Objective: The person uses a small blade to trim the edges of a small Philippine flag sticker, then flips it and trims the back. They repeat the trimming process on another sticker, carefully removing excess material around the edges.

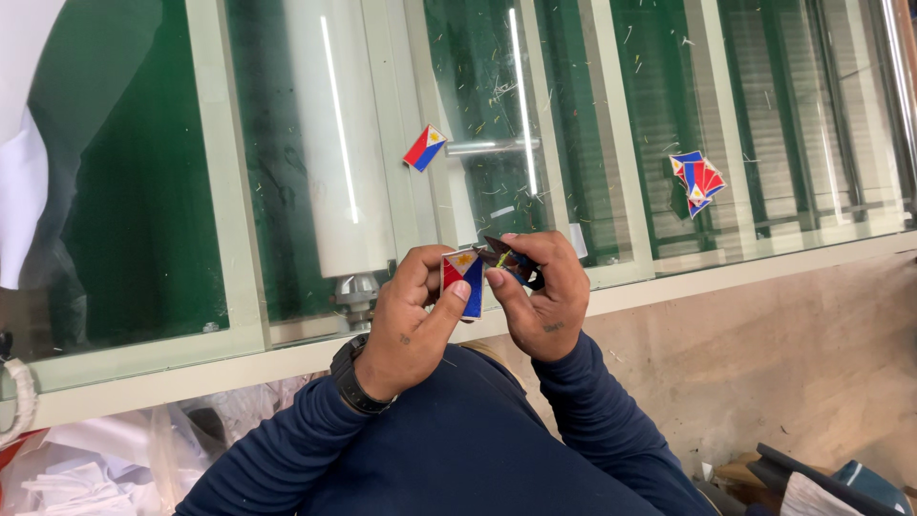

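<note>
One flag patch point(463, 279) is in hand, pinched between thumb and fingers of the left hand point(413, 320). The right hand point(543, 301) is closed around small dark snips point(506, 257), whose tips touch the patch's top edge. A single patch point(425, 147) lies apart on the glass surface point(143, 191), and a small heap of patches point(696, 182) lies farther right. Which are already trimmed, I cannot tell.

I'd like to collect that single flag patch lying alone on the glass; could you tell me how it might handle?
The lone flag patch looks thin and flat, so probably light and slightly floppy. On the smooth glass tabletop it would likely slide when pushed, and its edge may be awkward to lift.
</note>
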The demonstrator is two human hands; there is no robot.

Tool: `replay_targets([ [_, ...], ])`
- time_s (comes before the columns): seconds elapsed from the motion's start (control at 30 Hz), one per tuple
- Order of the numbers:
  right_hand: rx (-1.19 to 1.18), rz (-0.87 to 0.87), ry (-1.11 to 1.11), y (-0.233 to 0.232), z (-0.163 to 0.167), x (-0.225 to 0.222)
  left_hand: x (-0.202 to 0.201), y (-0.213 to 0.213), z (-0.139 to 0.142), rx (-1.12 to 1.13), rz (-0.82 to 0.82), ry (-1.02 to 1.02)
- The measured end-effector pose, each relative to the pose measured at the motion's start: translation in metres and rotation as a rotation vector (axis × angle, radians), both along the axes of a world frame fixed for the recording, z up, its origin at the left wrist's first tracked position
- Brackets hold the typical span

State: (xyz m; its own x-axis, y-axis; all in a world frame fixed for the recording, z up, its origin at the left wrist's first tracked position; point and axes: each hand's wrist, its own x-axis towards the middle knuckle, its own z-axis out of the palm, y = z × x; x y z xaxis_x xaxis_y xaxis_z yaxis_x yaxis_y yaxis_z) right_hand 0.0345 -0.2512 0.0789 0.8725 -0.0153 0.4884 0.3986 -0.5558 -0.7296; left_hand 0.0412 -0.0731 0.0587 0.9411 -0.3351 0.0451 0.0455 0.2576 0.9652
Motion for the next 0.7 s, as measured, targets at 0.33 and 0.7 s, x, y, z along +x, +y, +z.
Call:
replay_targets([
  [0.33, -0.079, -0.065, -0.141, -0.001, -0.016, -0.001, 0.0, -0.006, -0.009, -0.21, -0.043, 0.093],
  [0.7, -0.081, 0.135, -0.014, -0.045, 0.02, 0.014, 0.016, 0.005, 0.0, 0.111, -0.059, 0.218],
])
